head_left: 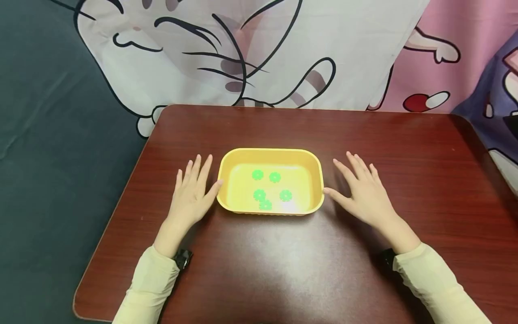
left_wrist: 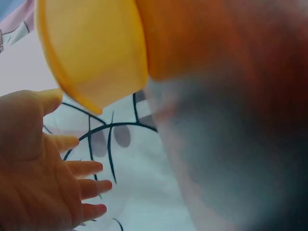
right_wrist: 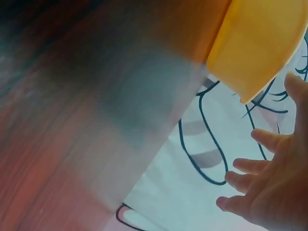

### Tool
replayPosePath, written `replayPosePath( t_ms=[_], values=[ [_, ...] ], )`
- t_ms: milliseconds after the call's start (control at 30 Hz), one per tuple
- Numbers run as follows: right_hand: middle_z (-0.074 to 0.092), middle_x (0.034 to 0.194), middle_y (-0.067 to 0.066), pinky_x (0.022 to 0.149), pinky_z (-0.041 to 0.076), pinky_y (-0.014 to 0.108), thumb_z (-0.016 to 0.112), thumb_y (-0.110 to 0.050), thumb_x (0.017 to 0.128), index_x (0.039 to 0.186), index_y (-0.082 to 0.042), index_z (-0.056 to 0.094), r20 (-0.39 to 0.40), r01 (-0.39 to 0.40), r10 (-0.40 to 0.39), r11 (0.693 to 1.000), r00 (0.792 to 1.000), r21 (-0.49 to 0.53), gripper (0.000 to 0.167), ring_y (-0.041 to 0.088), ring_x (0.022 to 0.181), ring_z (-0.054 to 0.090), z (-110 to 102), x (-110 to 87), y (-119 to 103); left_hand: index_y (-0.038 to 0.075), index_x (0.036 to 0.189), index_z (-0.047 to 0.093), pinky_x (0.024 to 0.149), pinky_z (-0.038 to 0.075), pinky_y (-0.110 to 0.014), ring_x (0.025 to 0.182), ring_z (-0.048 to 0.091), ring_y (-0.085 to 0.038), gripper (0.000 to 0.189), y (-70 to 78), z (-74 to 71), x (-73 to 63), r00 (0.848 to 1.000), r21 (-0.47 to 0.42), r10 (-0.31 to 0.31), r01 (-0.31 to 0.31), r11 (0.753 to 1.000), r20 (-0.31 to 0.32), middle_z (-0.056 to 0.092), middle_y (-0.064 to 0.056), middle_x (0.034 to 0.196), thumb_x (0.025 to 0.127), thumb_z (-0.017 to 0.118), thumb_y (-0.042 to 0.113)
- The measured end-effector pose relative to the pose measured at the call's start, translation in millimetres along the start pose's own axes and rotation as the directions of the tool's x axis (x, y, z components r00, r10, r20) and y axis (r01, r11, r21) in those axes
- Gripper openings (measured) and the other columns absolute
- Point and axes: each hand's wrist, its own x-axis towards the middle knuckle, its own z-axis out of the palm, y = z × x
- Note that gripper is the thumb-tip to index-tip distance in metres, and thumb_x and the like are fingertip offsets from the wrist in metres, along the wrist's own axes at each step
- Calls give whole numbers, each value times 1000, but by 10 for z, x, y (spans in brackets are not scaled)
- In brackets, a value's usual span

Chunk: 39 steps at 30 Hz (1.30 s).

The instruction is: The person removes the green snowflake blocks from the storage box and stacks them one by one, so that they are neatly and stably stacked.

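Note:
A yellow rectangular tray (head_left: 271, 155) with rounded corners stands on the brown table, and several small green flower-shaped pieces (head_left: 285, 195) lie on its floor. Two of the pieces overlap near the front. My left hand (head_left: 192, 193) is spread at the tray's left side, its thumb tip right at the rim. On the other side my right hand (head_left: 366, 191) is spread likewise, thumb tip at the right rim. Neither hand holds anything. Both wrist views show the tray's outer wall (left_wrist: 96, 48) beside the thumb, with the fingers (right_wrist: 269, 139) straight and apart.
The glossy brown table (head_left: 259, 270) extends around the tray on all sides. Behind its far edge hangs a white and pink cloth (head_left: 344, 27) with cartoon drawings. Dark green fabric (head_left: 48, 180) lies to the left. A dark band (head_left: 183, 258) sits at the left wrist.

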Motion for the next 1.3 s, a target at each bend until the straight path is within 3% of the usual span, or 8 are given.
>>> replayPosePath(
  t_ms=[167, 300, 467, 633, 767, 833, 1000, 1300],
  values=[
    [32, 148, 16, 110, 15, 56, 63, -55, 81, 138, -15, 45, -41, 77, -76, 997, 996, 15, 72, 34, 137, 25, 83, 66, -104, 16, 148, 28, 112, 8, -57, 141, 14, -34, 65, 37, 57, -51, 996, -7, 85, -85, 996, -11, 20, -14, 153, 95, 44, 50],
    [38, 144, 14, 111, 16, 55, 65, -56, 79, 132, -12, 51, -74, 154, -152, 988, 986, 21, 70, 31, 137, 28, 130, 144, -226, 14, 144, 36, 114, 1, -52, 143, 9, -27, 62, 79, 71, -122, 978, -42, 207, -208, 977, -42, 18, -7, 155, 93, 50, 47],
    [47, 136, 12, 105, 28, 52, 66, -52, 79, 125, -12, 57, -129, 241, -235, 970, 963, 33, 62, 30, 130, 37, 168, 241, -350, 17, 141, 41, 114, -4, -47, 143, 15, -21, 62, 138, 76, -201, 938, -111, 344, -347, 931, -41, 22, -5, 154, 88, 61, 43],
    [58, 120, 9, 86, 38, 44, 70, -43, 78, 118, -9, 62, -173, 297, -280, 951, 944, 81, 53, 29, 111, 49, 212, 329, -421, 15, 127, 57, 116, 8, -43, 129, 43, -20, 53, 186, 79, -239, 889, -171, 450, -458, 872, -85, 42, -8, 143, 80, 72, 33],
    [61, 115, 6, 90, 41, 43, 70, -37, 82, 118, -9, 62, -52, 343, -339, 931, 939, 123, 46, 26, 108, 53, 248, 394, -463, 12, 103, 71, 106, 32, -39, 106, 55, -22, 28, 200, 92, -268, 832, -126, 530, -550, 825, -165, 58, -8, 113, 78, 75, 24],
    [60, 116, 6, 92, 43, 43, 69, -32, 84, 119, -9, 61, 43, 384, -393, 913, 919, 139, 43, 25, 109, 55, 267, 432, -488, 11, 96, 73, 96, 40, -36, 97, 55, -20, 22, 201, 95, -281, 818, -109, 546, -568, 816, -182, 59, -4, 101, 76, 76, 20],
    [59, 115, 4, 94, 43, 42, 73, -27, 80, 118, -10, 62, 215, 457, -481, 876, 850, 156, 44, 23, 110, 55, 322, 537, -550, 9, 90, 74, 81, 44, -31, 83, 53, -15, 17, 198, 98, -277, 808, -92, 556, -579, 810, -193, 58, 2, 87, 75, 78, 15],
    [59, 106, 4, 81, 46, 40, 79, -32, 73, 116, -14, 63, 308, 509, -507, 857, 805, 82, 50, 20, 94, 59, 450, 649, -664, 8, 87, 75, 75, 49, -22, 87, 55, -14, 13, 138, 135, -317, 821, -174, 523, -563, 808, -230, 61, 2, 87, 74, 78, 11]
  ],
)
